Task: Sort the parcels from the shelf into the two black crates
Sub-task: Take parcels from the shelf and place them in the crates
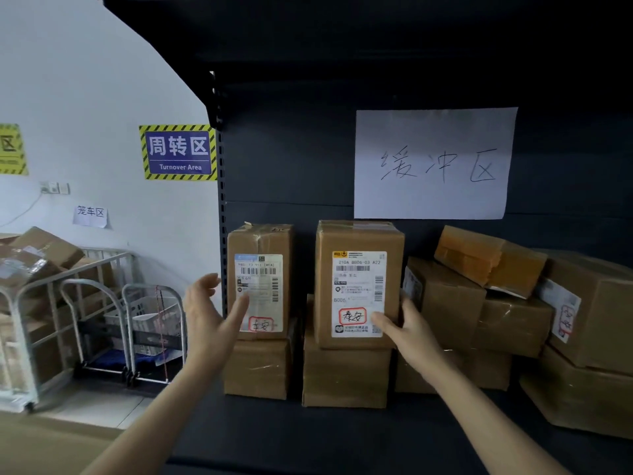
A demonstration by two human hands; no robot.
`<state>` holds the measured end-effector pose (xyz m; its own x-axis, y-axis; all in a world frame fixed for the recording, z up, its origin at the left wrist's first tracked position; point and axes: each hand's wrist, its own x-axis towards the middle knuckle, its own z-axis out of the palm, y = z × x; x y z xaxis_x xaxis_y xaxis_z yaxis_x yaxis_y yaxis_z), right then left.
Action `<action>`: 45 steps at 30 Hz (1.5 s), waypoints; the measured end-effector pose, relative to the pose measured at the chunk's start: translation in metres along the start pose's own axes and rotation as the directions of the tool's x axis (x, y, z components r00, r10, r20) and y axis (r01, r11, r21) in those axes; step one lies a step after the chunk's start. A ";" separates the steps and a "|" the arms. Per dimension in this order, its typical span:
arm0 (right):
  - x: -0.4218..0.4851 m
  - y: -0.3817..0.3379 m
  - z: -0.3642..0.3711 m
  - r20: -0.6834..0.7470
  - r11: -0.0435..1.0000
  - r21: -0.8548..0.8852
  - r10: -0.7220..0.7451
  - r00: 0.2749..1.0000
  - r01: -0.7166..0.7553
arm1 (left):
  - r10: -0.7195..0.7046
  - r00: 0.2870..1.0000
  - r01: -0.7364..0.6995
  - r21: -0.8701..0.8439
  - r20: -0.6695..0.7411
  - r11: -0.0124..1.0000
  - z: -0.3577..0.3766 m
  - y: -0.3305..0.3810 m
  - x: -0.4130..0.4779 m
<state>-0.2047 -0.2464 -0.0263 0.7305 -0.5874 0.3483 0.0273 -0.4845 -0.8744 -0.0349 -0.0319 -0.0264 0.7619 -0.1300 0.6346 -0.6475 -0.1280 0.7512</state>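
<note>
Right hand (pixel 407 332) at parcel (pixel 358 286) edge

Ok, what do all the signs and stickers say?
"周转区 Turnover Area": blue sign.
"笼车区": small paper.
"缓冲区": white sheet.
"210A B006-03 A22", "B006", "泰安": middle box label.
"泰安": left box label; the rest is blurred.
"区": yellow sign, cut off.
Right box label: too blurred.
</note>
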 end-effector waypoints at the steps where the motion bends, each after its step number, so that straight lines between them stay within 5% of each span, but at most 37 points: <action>1: 0.003 -0.001 0.002 -0.004 1.000 -0.002 0.003 1.000 -0.003 | -0.055 0.997 0.056 -0.026 0.054 0.998 -0.003 -0.005 0.006; 8: 0.019 -0.006 0.027 0.014 1.000 -0.005 -0.003 1.000 0.003 | -0.170 0.851 0.308 -0.209 0.497 0.928 -0.004 -0.007 0.024; 15: 0.031 -0.018 0.036 0.081 0.994 0.093 0.045 0.996 -0.053 | -0.245 0.771 0.475 -0.275 0.587 0.836 0.005 -0.022 0.033; 21: 0.034 -0.019 0.039 0.079 0.989 0.141 0.037 0.996 -0.048 | -0.283 0.760 0.519 -0.284 0.585 0.806 0.005 -0.022 0.039; 36: 0.017 -0.029 0.029 0.050 0.986 0.163 -0.031 0.998 0.022 | -0.198 0.879 0.330 -0.255 0.433 0.909 -0.017 -0.004 0.022; 45: 0.001 -0.051 0.029 0.158 0.989 0.102 -0.124 0.980 0.108 | -0.244 0.917 0.310 -0.178 0.317 0.934 -0.056 0.014 0.008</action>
<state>-0.1854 -0.2035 0.0092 0.8201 -0.4131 0.3959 0.1756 -0.4769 -0.8613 -0.0369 0.0206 -0.0003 0.8511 -0.3993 0.3409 -0.3655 0.0154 0.9307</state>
